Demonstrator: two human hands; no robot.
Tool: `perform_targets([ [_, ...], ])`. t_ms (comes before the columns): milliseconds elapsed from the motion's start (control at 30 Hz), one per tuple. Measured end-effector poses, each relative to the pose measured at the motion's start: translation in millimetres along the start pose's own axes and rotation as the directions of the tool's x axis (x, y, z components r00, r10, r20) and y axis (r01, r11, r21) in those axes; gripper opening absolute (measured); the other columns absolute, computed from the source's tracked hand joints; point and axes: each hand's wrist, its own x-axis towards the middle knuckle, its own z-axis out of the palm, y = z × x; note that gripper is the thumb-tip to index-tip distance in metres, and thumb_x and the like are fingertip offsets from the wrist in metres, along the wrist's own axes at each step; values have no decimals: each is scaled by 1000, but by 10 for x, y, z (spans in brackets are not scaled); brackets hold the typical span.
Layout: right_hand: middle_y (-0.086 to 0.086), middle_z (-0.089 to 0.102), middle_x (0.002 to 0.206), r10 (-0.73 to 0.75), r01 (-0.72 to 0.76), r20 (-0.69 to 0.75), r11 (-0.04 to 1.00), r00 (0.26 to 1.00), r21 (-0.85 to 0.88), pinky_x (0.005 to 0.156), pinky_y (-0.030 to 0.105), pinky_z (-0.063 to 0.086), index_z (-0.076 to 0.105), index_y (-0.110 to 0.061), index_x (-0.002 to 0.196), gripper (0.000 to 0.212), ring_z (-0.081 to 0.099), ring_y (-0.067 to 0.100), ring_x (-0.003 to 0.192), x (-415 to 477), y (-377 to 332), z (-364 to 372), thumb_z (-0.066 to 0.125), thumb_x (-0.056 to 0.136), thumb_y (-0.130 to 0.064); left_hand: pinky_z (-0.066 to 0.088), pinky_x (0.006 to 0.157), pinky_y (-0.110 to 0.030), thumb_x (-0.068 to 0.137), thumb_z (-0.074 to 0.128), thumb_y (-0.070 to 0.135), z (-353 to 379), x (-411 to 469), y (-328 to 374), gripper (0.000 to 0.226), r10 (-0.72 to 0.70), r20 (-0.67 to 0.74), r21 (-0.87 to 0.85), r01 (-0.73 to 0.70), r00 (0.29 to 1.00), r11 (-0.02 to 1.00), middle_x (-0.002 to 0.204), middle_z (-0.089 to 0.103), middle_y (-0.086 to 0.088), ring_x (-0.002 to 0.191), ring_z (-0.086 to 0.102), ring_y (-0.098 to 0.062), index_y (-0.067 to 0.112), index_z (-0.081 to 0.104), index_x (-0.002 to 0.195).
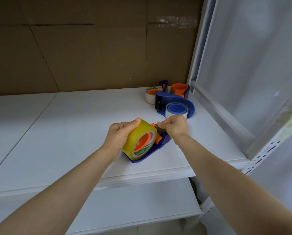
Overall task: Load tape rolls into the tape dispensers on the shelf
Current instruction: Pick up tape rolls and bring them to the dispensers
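Observation:
A yellowish tape roll (138, 138) sits on the orange hub of a blue tape dispenser (163, 140) lying near the front of the white shelf (74, 126). My left hand (119, 136) wraps around the roll from the left. My right hand (174, 128) is pinched shut at the dispenser's cutter end, fingertips at the orange and black parts; whether it holds the tape's loose end is not visible. Farther back right lies a second blue dispenser (177, 99) with a clear roll (175, 110) on its blue hub.
At the back right stand a clear tape roll (151, 96) with an orange core and a third dispenser with an orange hub (180, 89). Cardboard (91, 48) lines the shelf's back. A white metal upright (199, 48) and frame bound the right side. A lower shelf (124, 204) lies beneath.

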Motion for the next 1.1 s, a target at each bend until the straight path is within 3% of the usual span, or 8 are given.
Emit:
perform_targets([
  [100, 4, 65, 72, 36, -36, -10, 998, 999, 58, 83, 40, 56, 63, -16, 62, 21, 63, 23, 80, -8, 64, 7, 75, 78, -22, 54, 69, -29, 81, 65, 40, 9, -17, -9, 42, 15, -10, -7, -16, 1000, 1000, 81, 70, -11, 76, 66, -23, 0, 68, 92],
  [233, 6, 67, 81, 1, 2, -50, 998, 999, 66, 86, 39, 54, 65, -14, 69, 17, 62, 23, 87, -36, 42, 1, 71, 82, -23, 52, 65, -27, 79, 64, 45, -27, -53, -48, 35, 21, -16, -37, -21, 1000, 999, 68, 69, -4, 69, 65, -20, 11, 66, 72],
  [367, 6, 66, 88, -45, 48, -69, 997, 997, 54, 89, 39, 51, 63, -14, 74, 16, 60, 21, 93, -61, -10, -2, 66, 86, -24, 50, 73, -32, 72, 65, 43, -159, -70, -79, 30, -15, 61, -114, 22, 998, 993, 81, 68, -8, 81, 63, -25, 15, 68, 82],
  [500, 7, 66, 85, -68, 79, -104, 992, 992, 101, 93, 40, 50, 53, -21, 64, 27, 61, 22, 91, -71, -62, 26, 62, 88, -18, 51, 80, -38, 65, 75, 43, -198, -116, -119, 47, 11, 54, -138, -3, 998, 990, 92, 70, -15, 86, 65, -28, 7, 71, 94],
  [633, 6, 70, 80, -64, 78, -100, 986, 993, 146, 95, 43, 51, 50, -20, 66, 26, 67, 24, 94, -43, -149, 10, 58, 91, -16, 55, 70, -29, 62, 65, 54, -220, -148, -114, 57, 17, 49, -120, -11, 999, 993, 85, 73, -8, 76, 69, -18, 7, 71, 93],
  [800, 9, 71, 83, -78, 88, -81, 987, 994, 137, 95, 43, 51, 52, -19, 68, 26, 68, 24, 94, -44, -205, 15, 54, 91, -9, 53, 75, -33, 71, 66, 49, -280, -145, -136, 38, 3, 61, -132, 5, 998, 991, 89, 72, -7, 87, 66, -24, 18, 71, 91],
  [967, 6, 65, 70, -31, 46, -83, 983, 996, 177, 66, 32, 59, 58, -8, 84, 13, 66, 21, 66, -36, -217, -31, 51, 94, -10, 55, 72, -32, 63, 65, 52, -306, -180, -150, 49, 30, 16, -157, -27, 999, 987, 82, 72, -8, 76, 68, -20, 9, 70, 86],
  [1100, 7, 64, 69, 159, -155, 17, 923, 987, 353, 50, 21, 52, 56, -7, 82, 9, 64, 17, 64, -24, -240, -91, 55, 91, -6, 56, 72, -34, 72, 69, 44, -233, -159, -187, 37, -2, -106, -227, -22, 994, 974, 83, 71, -10, 79, 67, -25, 9, 69, 86],
])
